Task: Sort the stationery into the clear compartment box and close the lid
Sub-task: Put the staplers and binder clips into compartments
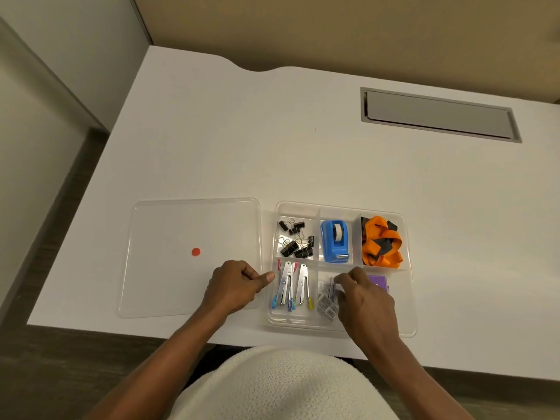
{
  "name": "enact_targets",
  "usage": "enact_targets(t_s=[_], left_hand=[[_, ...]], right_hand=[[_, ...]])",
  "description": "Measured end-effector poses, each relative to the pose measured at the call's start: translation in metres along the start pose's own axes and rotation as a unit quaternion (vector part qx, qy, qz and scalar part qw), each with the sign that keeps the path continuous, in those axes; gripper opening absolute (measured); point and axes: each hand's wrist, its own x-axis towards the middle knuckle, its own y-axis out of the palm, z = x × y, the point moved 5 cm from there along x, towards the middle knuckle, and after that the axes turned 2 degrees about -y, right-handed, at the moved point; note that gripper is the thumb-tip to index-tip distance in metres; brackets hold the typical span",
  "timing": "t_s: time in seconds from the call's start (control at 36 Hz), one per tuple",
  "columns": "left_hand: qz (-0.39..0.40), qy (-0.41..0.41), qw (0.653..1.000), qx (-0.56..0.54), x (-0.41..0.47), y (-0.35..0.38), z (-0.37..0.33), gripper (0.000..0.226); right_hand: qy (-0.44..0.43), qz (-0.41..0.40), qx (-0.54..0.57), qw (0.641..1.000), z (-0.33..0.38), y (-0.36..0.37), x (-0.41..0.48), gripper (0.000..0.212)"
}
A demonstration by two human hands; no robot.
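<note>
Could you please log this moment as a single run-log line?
lid: off, left of box | right hand: on staple packets | left hand: empty

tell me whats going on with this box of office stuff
A person at a white desk is filling a clear compartment box. The right hand is in the near middle compartment, fingers on small staple packets. The left hand rests at the box's left edge. Binder clips, a blue tape dispenser, an orange and black strap and staple removers are already sorted. The lid lies flat to the left, still off.
</note>
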Motion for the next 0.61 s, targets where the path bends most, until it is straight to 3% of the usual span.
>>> enact_targets(t_s=[0.19,0.28,0.44,0.61], left_hand=[[-0.002,0.0,1.0,0.007,0.006,0.001,0.004,0.041],[-0.005,-0.002,1.0,0.006,0.006,-0.001,0.005,0.043],[-0.011,0.009,1.0,0.008,0.002,-0.002,0.004,0.047],[-0.055,0.029,0.997,0.044,-0.004,-0.006,0.006,0.046]], right_hand=[[-0.071,0.052,-0.028,0.996,0.015,0.01,-0.001,0.047],[-0.034,0.038,-0.025,0.998,0.015,0.014,0.0,0.039],[0.094,0.015,0.098,0.991,-0.002,0.012,0.011,0.03],[0.104,-0.003,0.101,0.989,-0.007,-0.002,0.017,0.036]])
